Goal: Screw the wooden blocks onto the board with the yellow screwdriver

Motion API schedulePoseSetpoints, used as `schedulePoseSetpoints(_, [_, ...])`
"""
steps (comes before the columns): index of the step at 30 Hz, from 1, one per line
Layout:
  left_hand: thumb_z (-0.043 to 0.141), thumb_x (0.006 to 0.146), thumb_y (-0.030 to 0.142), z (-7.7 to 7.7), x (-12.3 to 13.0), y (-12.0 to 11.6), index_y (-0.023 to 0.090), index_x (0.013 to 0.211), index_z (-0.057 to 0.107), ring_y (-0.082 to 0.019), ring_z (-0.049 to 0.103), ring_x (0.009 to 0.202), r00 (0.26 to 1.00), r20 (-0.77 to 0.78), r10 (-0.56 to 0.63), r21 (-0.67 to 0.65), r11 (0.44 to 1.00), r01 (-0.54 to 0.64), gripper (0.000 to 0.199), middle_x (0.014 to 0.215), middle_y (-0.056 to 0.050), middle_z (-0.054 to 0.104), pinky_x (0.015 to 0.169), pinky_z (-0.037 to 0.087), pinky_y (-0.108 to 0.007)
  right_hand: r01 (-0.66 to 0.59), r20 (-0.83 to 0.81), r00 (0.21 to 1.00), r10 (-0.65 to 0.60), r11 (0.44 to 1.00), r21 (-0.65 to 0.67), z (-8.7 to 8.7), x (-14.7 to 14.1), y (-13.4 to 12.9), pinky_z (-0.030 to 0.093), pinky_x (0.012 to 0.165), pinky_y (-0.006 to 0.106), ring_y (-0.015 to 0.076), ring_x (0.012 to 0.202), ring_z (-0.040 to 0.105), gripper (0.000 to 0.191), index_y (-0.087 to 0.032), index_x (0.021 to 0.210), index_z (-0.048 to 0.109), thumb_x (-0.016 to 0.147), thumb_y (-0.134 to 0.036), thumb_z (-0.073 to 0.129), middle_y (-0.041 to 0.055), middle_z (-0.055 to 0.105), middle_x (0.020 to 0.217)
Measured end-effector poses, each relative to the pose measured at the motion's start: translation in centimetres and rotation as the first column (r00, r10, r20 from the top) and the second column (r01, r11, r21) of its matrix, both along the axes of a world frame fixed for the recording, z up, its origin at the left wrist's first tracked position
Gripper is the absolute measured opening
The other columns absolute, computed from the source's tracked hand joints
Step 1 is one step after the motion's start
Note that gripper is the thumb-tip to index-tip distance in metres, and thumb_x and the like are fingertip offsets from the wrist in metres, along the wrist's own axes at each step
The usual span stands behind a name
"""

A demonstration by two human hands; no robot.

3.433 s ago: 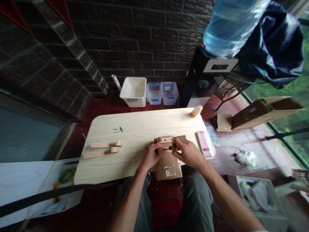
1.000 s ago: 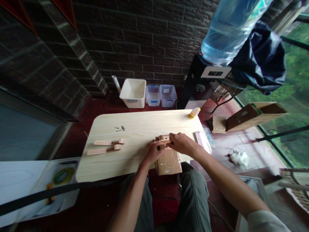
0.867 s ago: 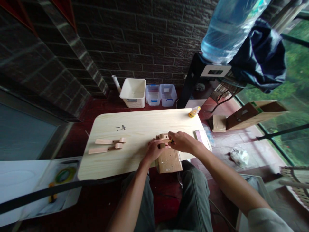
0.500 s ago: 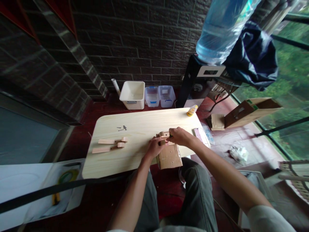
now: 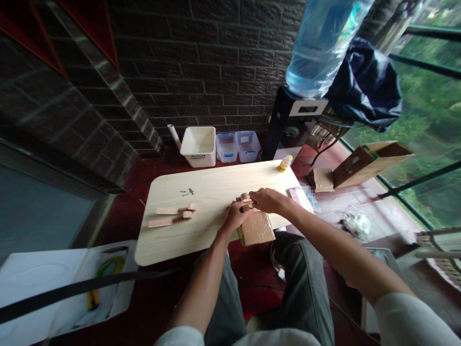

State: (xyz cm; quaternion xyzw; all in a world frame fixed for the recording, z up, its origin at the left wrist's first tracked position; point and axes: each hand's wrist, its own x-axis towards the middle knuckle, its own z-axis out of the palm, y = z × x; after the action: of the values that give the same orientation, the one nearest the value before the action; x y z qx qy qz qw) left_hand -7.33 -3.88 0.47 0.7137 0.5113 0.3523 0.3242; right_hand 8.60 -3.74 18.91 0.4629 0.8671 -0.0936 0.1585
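Note:
My left hand [image 5: 236,215] is closed on a small light-wood piece [image 5: 245,196] at the front of the table, over a flat cardboard box [image 5: 257,229] that juts past the edge. Close against it from the right, my right hand [image 5: 266,199] has its fingers curled round something too hidden to name. Toward the left lie two strap-like pieces of pale wood [image 5: 161,223], each with a rounded block [image 5: 187,215] at its right end. Several small dark metal parts [image 5: 188,192] are scattered behind them.
On the table [image 5: 212,185] stand a yellow-capped bottle [image 5: 285,163] and, at the right edge, a phone [image 5: 297,196]. Beyond are a cream bin [image 5: 198,144], clear plastic boxes [image 5: 248,146] and a water dispenser [image 5: 288,122]. A large open case [image 5: 68,283] sits left.
The whole view has shifted slightly as my head moved. Both hands stay at the wooden piece over the cardboard, with little visible change in their grip.

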Motion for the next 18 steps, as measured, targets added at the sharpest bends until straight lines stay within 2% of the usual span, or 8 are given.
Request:
schedulePoseSetpoints(6, [0.081,0.078,0.031,0.3,-0.1,-0.1,0.020,0.094,0.080,-0.025,0.072,0.102,1.000,-0.002,-0.019,0.019,1.000,0.019,0.020,0.106,-0.009,0.079,0.096,0.054,-0.038,0.051,-0.015,0.999,-0.051,0.999,0.002,-0.1,-0.6,-0.2,0.053,0.078,0.032,0.0309,0.102,0.074,0.031,-0.007,0.121,0.063,0.099,-0.028,0.060,0.0238,0.074,0.108])
schedulePoseSetpoints(9, [0.082,0.077,0.031,0.5,-0.1,-0.1,0.021,0.098,0.080,-0.025,0.072,0.103,1.000,-0.019,-0.021,0.002,1.000,0.021,0.023,0.108,-0.008,0.079,0.097,0.054,-0.038,0.070,-0.030,0.997,-0.070,0.998,-0.003,0.5,-0.4,-0.5,0.052,0.078,0.032,0.0310,0.102,0.074,0.035,-0.010,0.121,0.063,0.098,-0.036,0.061,0.0222,0.075,0.110])
schedulePoseSetpoints(11, [0.082,0.077,0.032,0.4,-0.1,-0.1,0.022,0.100,0.080,-0.025,0.072,0.104,0.999,-0.027,-0.017,-0.005,1.000,0.017,0.025,0.108,-0.008,0.079,0.099,0.053,-0.038,0.126,-0.119,0.985,-0.124,0.992,0.010,1.2,0.6,-1.1,0.052,0.077,0.033,0.0310,0.100,0.074,0.044,-0.014,0.125,0.060,0.097,-0.047,0.061,0.0191,0.076,0.109])
schedulePoseSetpoints(12, [0.082,0.077,0.032,0.3,0.0,-0.1,0.023,0.100,0.080,-0.025,0.071,0.104,1.000,-0.030,-0.008,-0.003,1.000,0.008,0.025,0.107,-0.007,0.079,0.100,0.053,-0.038,0.188,-0.217,0.960,-0.176,0.982,0.035,1.4,1.4,-1.7,0.052,0.077,0.034,0.0308,0.098,0.074,0.049,-0.015,0.127,0.058,0.096,-0.052,0.060,0.0178,0.076,0.107])
schedulePoseSetpoints(14, [0.081,0.078,0.033,0.1,0.1,-0.1,0.023,0.095,0.080,-0.024,0.071,0.105,0.999,-0.036,0.014,0.005,1.000,-0.014,0.020,0.105,-0.007,0.079,0.101,0.052,-0.039,0.326,-0.480,0.836,-0.265,0.944,0.045,1.0,3.6,-3.2,0.051,0.077,0.032,0.0260,0.093,0.074,0.048,-0.017,0.129,0.054,0.100,-0.056,0.051,0.0140,0.077,0.105])
schedulePoseSetpoints(16, [0.081,0.078,0.034,-0.1,0.2,-0.2,0.024,0.090,0.080,-0.024,0.070,0.105,0.998,-0.048,0.030,-0.005,1.000,-0.030,0.016,0.103,-0.006,0.079,0.101,0.051,-0.039,0.479,-0.688,0.616,-0.383,0.876,-0.058,-1.1,6.0,-5.2,0.052,0.074,0.029,0.0227,0.091,0.073,0.047,-0.018,0.121,0.056,0.103,-0.058,0.041,0.0132,0.075,0.105])
schedulePoseSetpoints(17, [0.082,0.077,0.035,-0.1,0.3,-0.2,0.024,0.089,0.080,-0.024,0.070,0.105,0.998,-0.052,0.036,-0.018,0.999,-0.037,0.016,0.103,-0.006,0.078,0.101,0.051,-0.039,0.570,-0.735,0.488,-0.470,0.809,-0.139,-2.9,7.1,-6.3,0.053,0.074,0.029,0.0228,0.091,0.073,0.050,-0.017,0.119,0.056,0.102,-0.060,0.037,0.0142,0.075,0.104])
schedulePoseSetpoints(18, [0.082,0.077,0.035,-0.2,0.3,-0.3,0.024,0.088,0.080,-0.025,0.070,0.106,0.998,-0.054,0.043,-0.033,0.998,-0.045,0.016,0.104,-0.006,0.078,0.101,0.051,-0.038,0.658,-0.740,0.365,-0.565,0.719,-0.224,-5.1,7.9,-7.4,0.054,0.074,0.031,0.0239,0.088,0.073,0.056,-0.015,0.119,0.056,0.101,-0.064,0.036,0.0150,0.074,0.100])
